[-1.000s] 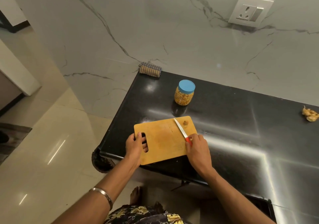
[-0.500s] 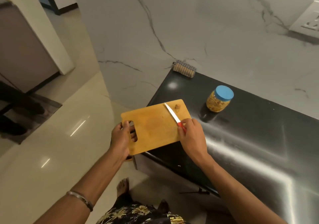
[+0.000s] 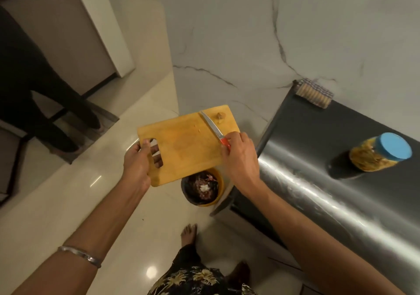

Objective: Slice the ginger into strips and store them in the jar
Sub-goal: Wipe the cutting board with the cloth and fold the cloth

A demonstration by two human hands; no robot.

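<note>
We note the board [image 3: 186, 144] is now off the worktop [image 3: 341, 192] and held in the air over the floor, just above a bin [image 3: 202, 187]; half a second ago it still overlapped the worktop edge, and a second ago it lay flat on it; the view has swung left with it. Left hand [image 3: 136, 165]: fingers curled through the handle slot, thumb on top, carrying the board. Right hand [image 3: 238, 156]: fingers closed round the red handle of the knife [image 3: 212, 127], blade lying flat across the board's far right part, tip toward the far edge. One small ginger stub [image 3: 220, 116] sits beside the blade near the far right corner, with a few crumbs mid-board; no strips are visible on the board. The jar [image 3: 379, 156] stands on the worktop well apart to the right, blue lid on, packed with pale yellow strips. We judge the slicing and storing to be done, and this step to be clearing scraps into the bin; the bin sits under the near edge only, so the stub would need a tilt toward us or a scrape with the blade; risk: the stub missing the bin and landing on the floor.
</note>
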